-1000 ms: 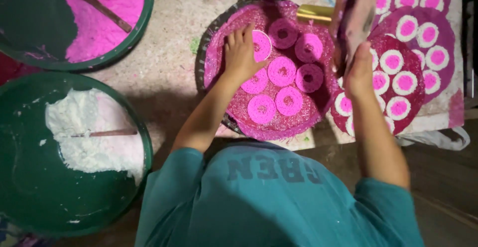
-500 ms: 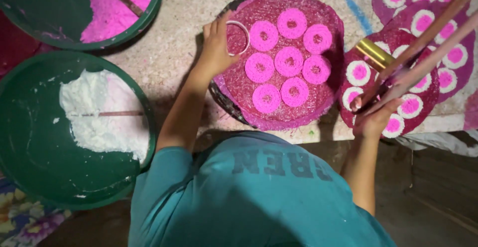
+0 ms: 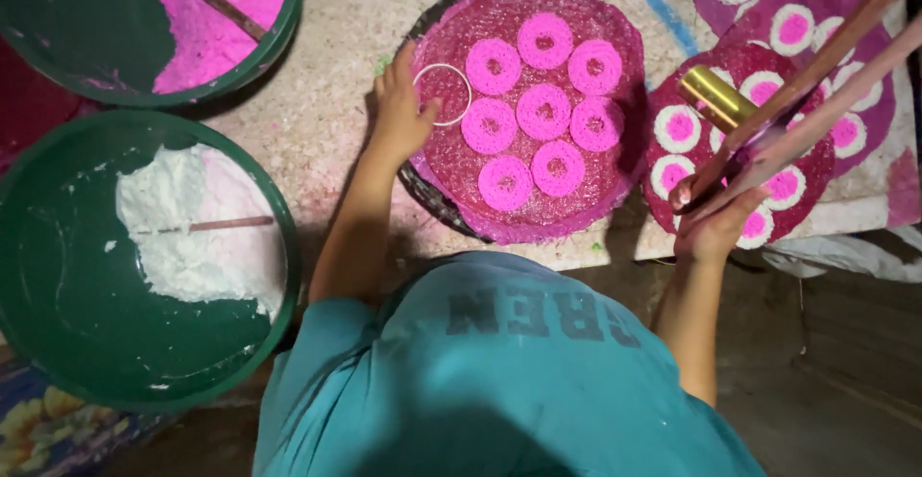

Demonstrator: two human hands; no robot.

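Note:
My left hand (image 3: 396, 117) rests at the left edge of a round woven tray (image 3: 615, 203) covered in pink. Its fingers pinch a thin white ring (image 3: 442, 94) that lies on the tray. Several pink coiled rings (image 3: 543, 110) sit in a cluster on the tray, just right of the white ring. My right hand (image 3: 715, 218) is closed around a press tool (image 3: 797, 102) with two long wooden handles and a brass cylinder (image 3: 715, 97). The tool is held tilted above a second tray (image 3: 663, 203) of white-and-pink rounds.
A green basin of white dough (image 3: 192, 222) with a stick in it stands at the left. Another green basin of pink dough (image 3: 226, 1) is at the top left. More trays of white-and-pink rounds (image 3: 788, 1) lie at the top right on a stone floor (image 3: 317, 112).
My left hand slid from the pink rings to the tray's left edge and took hold of the white ring. My right hand swung the press tool rightwards, off the first tray.

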